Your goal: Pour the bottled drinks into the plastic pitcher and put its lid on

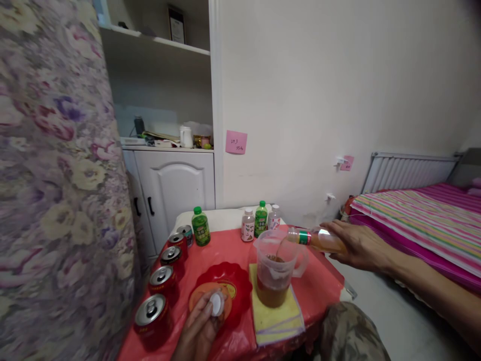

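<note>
My right hand (pixel 340 240) is closed around a bottle (pixel 315 239) with a green and red label, tipped on its side. From its mouth a thin stream runs into a clear plastic pitcher (pixel 268 273), which is partly filled with brown liquid. Under the pitcher lies a folded yellow cloth (pixel 276 326). My left hand (pixel 203 321) pinches a small white bottle cap (pixel 217 304). It is held over a red scalloped plate (pixel 240 313), on which an orange round piece (pixel 199 292) shows partly behind my fingers.
Several red cans (pixel 152 321) line the table's left edge. Green-capped bottles (pixel 201 228) and a white-capped bottle (pixel 248 225) stand at the back of the red-covered table (pixel 221 248). My knee (pixel 351 333) is at the front right; a bed (pixel 421 210) stands beyond.
</note>
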Motion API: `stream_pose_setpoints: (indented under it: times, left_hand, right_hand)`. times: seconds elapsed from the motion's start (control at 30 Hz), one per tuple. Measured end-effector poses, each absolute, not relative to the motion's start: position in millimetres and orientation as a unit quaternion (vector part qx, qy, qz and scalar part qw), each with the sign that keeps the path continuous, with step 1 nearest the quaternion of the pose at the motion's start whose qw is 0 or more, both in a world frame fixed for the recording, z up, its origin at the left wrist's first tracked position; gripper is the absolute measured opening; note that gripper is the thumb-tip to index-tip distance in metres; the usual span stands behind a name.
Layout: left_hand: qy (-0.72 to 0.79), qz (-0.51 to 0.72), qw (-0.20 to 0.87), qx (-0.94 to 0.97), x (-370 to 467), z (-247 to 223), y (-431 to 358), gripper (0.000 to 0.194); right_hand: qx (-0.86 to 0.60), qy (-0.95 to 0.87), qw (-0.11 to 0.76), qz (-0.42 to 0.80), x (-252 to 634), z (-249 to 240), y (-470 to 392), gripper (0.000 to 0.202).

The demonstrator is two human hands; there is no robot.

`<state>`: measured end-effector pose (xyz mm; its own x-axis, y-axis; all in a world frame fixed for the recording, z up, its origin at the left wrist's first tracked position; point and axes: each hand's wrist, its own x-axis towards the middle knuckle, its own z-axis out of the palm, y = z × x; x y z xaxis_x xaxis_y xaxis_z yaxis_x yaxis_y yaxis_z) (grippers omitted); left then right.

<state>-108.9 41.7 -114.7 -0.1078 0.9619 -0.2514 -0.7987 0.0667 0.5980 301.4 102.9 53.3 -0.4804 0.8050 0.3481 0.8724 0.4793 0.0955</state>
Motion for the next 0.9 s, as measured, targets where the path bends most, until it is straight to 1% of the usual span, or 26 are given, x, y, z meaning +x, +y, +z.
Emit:
stream_pose_setpoints:
  times: [0.3, 0.57, 0.63, 0.8, 0.9]
  left_hand:
    - [0.325, 0.671, 0.654, 0.123, -108, -118, 43, 0.032]
    - [0.301, 0.664, 0.672, 0.128, -110, -127, 49, 0.04]
    - [0.307, 0.664, 0.668, 0.134, -109, -125, 48, 0.04]
    - [0.351, 0.665, 0.644, 0.139, -103, -109, 43, 0.033]
    - [0.362, 0.663, 0.641, 0.138, -101, -103, 40, 0.036]
  right_hand:
    - [-0.503, -0.846, 0.111, -0.139, 305, 57, 103, 0.055]
    - [-0.502, -0.843, 0.114, -0.152, 305, 64, 101, 0.052]
    - [-0.498, -0.845, 0.112, -0.156, 305, 62, 102, 0.05]
    - [-0.493, -0.846, 0.126, -0.156, 305, 60, 103, 0.049]
    - [-0.495, -0.847, 0.125, -0.149, 304, 58, 103, 0.052]
